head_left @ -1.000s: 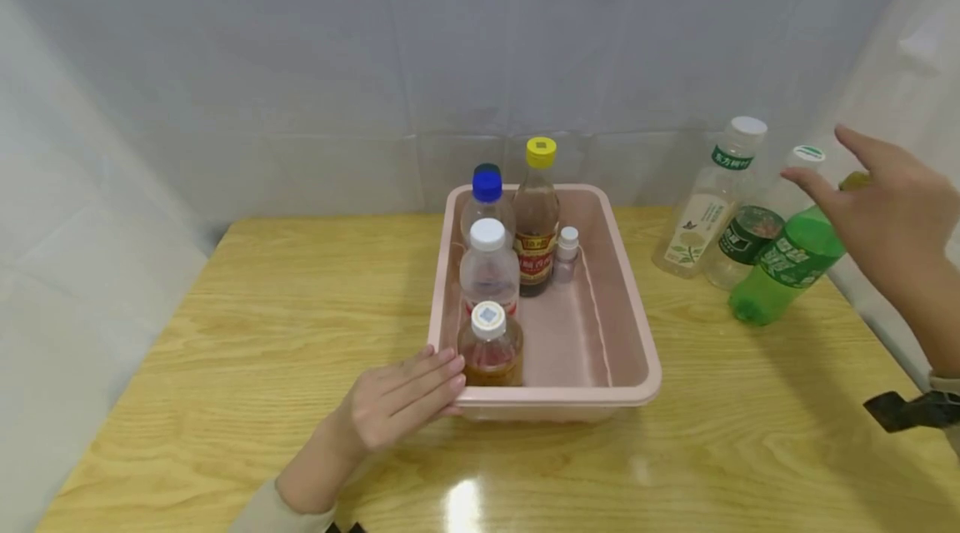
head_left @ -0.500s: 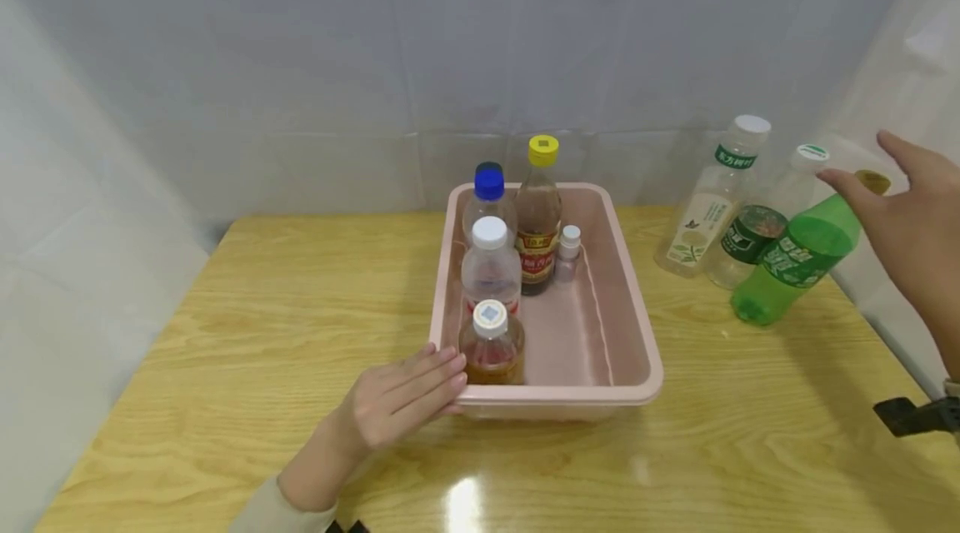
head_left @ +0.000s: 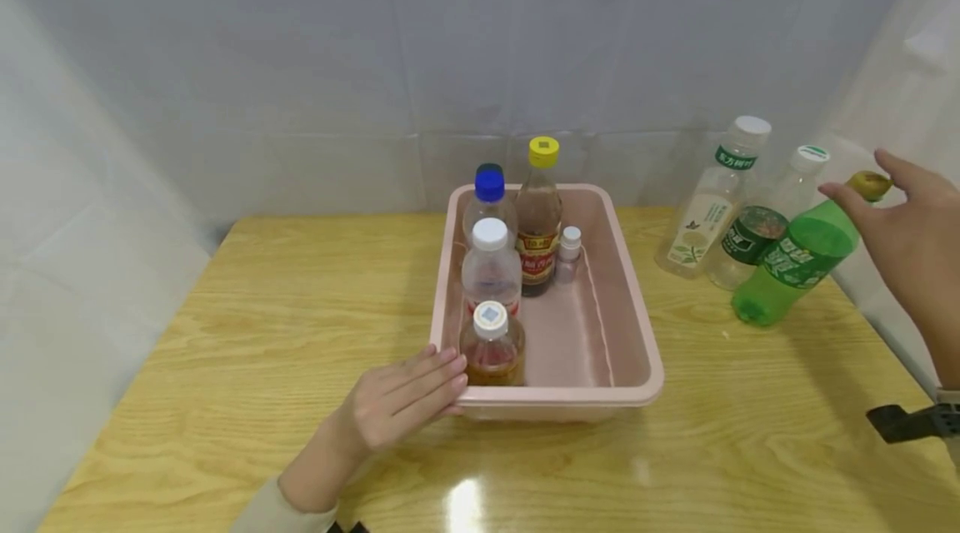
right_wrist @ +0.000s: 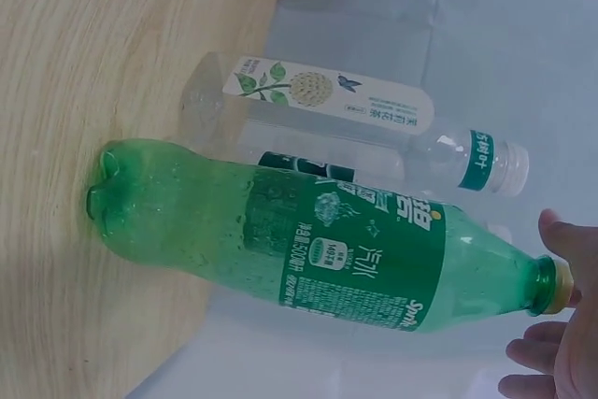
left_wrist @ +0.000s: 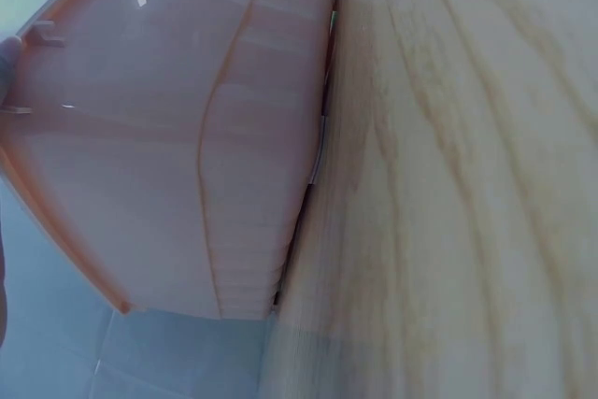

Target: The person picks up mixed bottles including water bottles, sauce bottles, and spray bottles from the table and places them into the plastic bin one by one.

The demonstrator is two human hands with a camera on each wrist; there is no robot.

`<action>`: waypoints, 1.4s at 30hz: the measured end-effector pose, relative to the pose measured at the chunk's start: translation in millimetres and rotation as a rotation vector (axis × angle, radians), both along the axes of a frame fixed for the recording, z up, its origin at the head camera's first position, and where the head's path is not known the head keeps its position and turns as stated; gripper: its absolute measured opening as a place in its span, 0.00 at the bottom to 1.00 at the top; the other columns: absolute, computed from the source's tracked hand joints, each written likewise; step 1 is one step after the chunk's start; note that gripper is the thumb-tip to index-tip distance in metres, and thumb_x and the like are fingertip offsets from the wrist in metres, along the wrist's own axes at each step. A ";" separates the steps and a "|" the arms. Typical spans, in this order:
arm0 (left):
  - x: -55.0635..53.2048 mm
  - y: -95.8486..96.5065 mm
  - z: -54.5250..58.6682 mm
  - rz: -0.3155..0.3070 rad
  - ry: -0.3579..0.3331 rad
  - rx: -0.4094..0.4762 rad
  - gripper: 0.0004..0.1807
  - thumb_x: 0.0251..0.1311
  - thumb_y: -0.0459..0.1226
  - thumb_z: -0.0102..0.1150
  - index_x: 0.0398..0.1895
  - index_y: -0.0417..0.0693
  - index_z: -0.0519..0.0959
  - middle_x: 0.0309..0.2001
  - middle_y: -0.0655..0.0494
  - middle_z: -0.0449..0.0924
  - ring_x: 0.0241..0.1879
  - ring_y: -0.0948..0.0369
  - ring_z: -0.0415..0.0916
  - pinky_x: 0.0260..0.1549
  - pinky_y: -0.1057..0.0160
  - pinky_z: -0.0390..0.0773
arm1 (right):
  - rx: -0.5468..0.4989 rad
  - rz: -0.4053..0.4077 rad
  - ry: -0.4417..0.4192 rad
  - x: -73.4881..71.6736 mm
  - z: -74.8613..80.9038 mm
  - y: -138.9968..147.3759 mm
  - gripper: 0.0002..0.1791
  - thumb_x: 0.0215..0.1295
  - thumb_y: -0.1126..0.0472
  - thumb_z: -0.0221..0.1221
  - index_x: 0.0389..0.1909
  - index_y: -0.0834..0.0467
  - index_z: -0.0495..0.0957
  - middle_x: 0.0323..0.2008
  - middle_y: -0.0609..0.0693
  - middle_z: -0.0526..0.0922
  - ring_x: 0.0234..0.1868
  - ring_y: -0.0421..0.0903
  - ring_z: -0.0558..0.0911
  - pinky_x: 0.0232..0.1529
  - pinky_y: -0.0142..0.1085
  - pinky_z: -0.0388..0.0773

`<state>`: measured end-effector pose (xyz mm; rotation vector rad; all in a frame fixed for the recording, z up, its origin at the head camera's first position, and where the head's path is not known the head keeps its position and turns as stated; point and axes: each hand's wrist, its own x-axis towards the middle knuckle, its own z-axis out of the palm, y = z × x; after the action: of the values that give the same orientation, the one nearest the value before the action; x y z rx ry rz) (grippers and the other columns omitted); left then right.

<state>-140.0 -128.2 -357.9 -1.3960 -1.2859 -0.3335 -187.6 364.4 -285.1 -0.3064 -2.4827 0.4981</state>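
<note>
In the head view my left hand (head_left: 405,400) rests on the near left corner of a pink plastic basin (head_left: 637,333), fingers straight along the rim. The left wrist view shows the basin's outer wall (left_wrist: 140,137) and a fingertip at its rim. My right hand (head_left: 915,216) is beside the gold cap of a green Sprite bottle (head_left: 806,250) on the right of the table. In the right wrist view, thumb and fingers are spread on either side of the cap (right_wrist: 563,287), which the hand partly hides. A clear jasmine tea bottle (head_left: 705,216) and a green-labelled clear bottle (head_left: 752,233) stand left of it.
Inside the basin, along its left and back, stand a yellow-capped sauce bottle (head_left: 538,216), a blue-capped bottle (head_left: 490,187), a white-capped clear bottle (head_left: 491,266), an amber-drink bottle (head_left: 492,350) and a small vial (head_left: 568,254). White sheeting (head_left: 300,83) surrounds the wooden table (head_left: 285,325).
My right hand has moved right, then lowered slightly, bringing its thumb and fingers around the Sprite bottle's cap. The left hand stays on the basin's corner.
</note>
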 end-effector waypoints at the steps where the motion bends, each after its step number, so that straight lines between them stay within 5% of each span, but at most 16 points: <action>1: 0.1 0.0 -0.1 0.001 -0.001 0.000 0.09 0.60 0.37 0.59 0.31 0.37 0.82 0.32 0.43 0.85 0.31 0.55 0.85 0.34 0.62 0.88 | -0.012 0.000 -0.024 -0.5 -1.0 0.8 0.37 0.68 0.42 0.52 0.70 0.60 0.57 0.63 0.70 0.64 0.54 0.72 0.71 0.29 0.51 0.83; 4: 0.3 -0.1 -0.2 0.003 0.000 -0.002 0.09 0.61 0.37 0.59 0.31 0.37 0.82 0.32 0.43 0.85 0.31 0.55 0.85 0.34 0.62 0.88 | -0.040 -0.002 -0.080 -1.2 -4.4 2.6 0.38 0.68 0.40 0.49 0.71 0.59 0.55 0.64 0.70 0.64 0.52 0.73 0.72 0.24 0.48 0.80; 6: 0.2 -0.1 -0.2 0.005 0.001 -0.002 0.09 0.61 0.36 0.59 0.31 0.37 0.82 0.32 0.43 0.85 0.32 0.55 0.85 0.34 0.62 0.88 | -0.060 -0.008 -0.105 -2.0 -7.0 3.4 0.39 0.68 0.39 0.48 0.71 0.58 0.53 0.65 0.69 0.63 0.56 0.72 0.69 0.34 0.54 0.81; 8: 0.2 -0.2 -0.2 0.005 0.001 -0.002 0.09 0.61 0.36 0.59 0.31 0.37 0.82 0.32 0.43 0.85 0.32 0.55 0.85 0.34 0.62 0.88 | -0.064 -0.015 -0.099 -3.0 -9.2 3.9 0.38 0.69 0.40 0.48 0.72 0.57 0.53 0.65 0.68 0.63 0.56 0.72 0.69 0.33 0.54 0.80; 10: 0.0 -0.3 -0.2 0.003 0.000 -0.002 0.09 0.60 0.36 0.59 0.32 0.37 0.82 0.32 0.43 0.85 0.32 0.55 0.85 0.34 0.62 0.88 | -0.066 -0.014 -0.072 -4.0 -11.4 4.5 0.36 0.69 0.42 0.48 0.71 0.56 0.54 0.64 0.69 0.65 0.54 0.71 0.72 0.22 0.36 0.79; 12: 0.0 -0.3 -0.2 0.002 -0.001 -0.002 0.09 0.60 0.36 0.59 0.32 0.37 0.82 0.33 0.43 0.85 0.32 0.55 0.85 0.34 0.62 0.88 | -0.067 -0.006 -0.035 -4.7 -12.9 4.0 0.34 0.70 0.44 0.49 0.71 0.56 0.55 0.62 0.70 0.68 0.51 0.70 0.74 0.14 0.18 0.63; 14: 0.1 -0.2 -0.1 0.001 0.000 -0.001 0.09 0.60 0.36 0.59 0.32 0.37 0.82 0.33 0.43 0.85 0.32 0.55 0.85 0.34 0.62 0.88 | -0.078 0.007 -0.001 -5.0 -14.0 3.0 0.32 0.70 0.46 0.49 0.70 0.55 0.56 0.60 0.70 0.69 0.49 0.70 0.75 0.14 0.12 0.49; 20: -0.2 0.2 0.3 0.002 0.004 0.003 0.09 0.60 0.36 0.59 0.31 0.37 0.82 0.32 0.43 0.85 0.31 0.55 0.85 0.33 0.62 0.88 | -0.120 0.019 0.013 -3.7 -12.6 -0.2 0.31 0.71 0.48 0.48 0.70 0.55 0.57 0.60 0.69 0.70 0.52 0.70 0.74 0.22 0.06 0.47; 23: -0.6 0.4 0.3 -0.002 0.004 0.001 0.09 0.60 0.36 0.59 0.31 0.37 0.82 0.32 0.43 0.85 0.31 0.55 0.85 0.33 0.62 0.88 | -0.142 0.024 0.005 -1.1 -11.1 0.1 0.31 0.71 0.47 0.49 0.70 0.54 0.57 0.60 0.68 0.71 0.43 0.38 0.82 0.18 0.09 0.50; 25: -0.7 0.5 0.1 -0.004 0.001 -0.001 0.09 0.60 0.36 0.59 0.31 0.37 0.82 0.32 0.43 0.85 0.31 0.55 0.85 0.33 0.62 0.88 | -0.160 0.032 -0.002 0.1 -10.1 0.3 0.31 0.71 0.47 0.49 0.70 0.53 0.57 0.60 0.69 0.71 0.34 0.18 0.71 0.16 0.12 0.53; 27: -0.7 0.5 -0.1 -0.005 -0.002 -0.002 0.09 0.60 0.36 0.59 0.32 0.37 0.82 0.32 0.43 0.85 0.31 0.55 0.85 0.33 0.62 0.88 | -0.182 0.047 0.003 1.2 -9.2 0.5 0.31 0.70 0.47 0.50 0.70 0.53 0.57 0.60 0.68 0.71 0.30 0.11 0.54 0.17 0.12 0.55; 33: -0.9 0.8 -0.9 -0.006 0.002 -0.003 0.09 0.61 0.36 0.59 0.32 0.37 0.82 0.33 0.43 0.85 0.31 0.55 0.85 0.33 0.62 0.88 | -0.251 0.051 0.019 2.7 -5.7 -1.6 0.31 0.70 0.48 0.51 0.70 0.54 0.57 0.63 0.64 0.68 0.45 0.19 0.69 0.27 0.07 0.57; 42: -0.6 0.2 -1.1 -0.007 -0.014 -0.006 0.09 0.60 0.36 0.59 0.32 0.37 0.82 0.33 0.43 0.85 0.32 0.55 0.85 0.34 0.62 0.88 | -0.278 0.065 0.045 3.4 -1.1 -9.2 0.31 0.70 0.49 0.51 0.70 0.53 0.58 0.64 0.61 0.68 0.56 0.29 0.72 0.37 0.09 0.63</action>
<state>-140.6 -128.0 -359.0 -1.4062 -1.2947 -0.3449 -184.1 355.2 -286.3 -0.3200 -2.3854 0.8710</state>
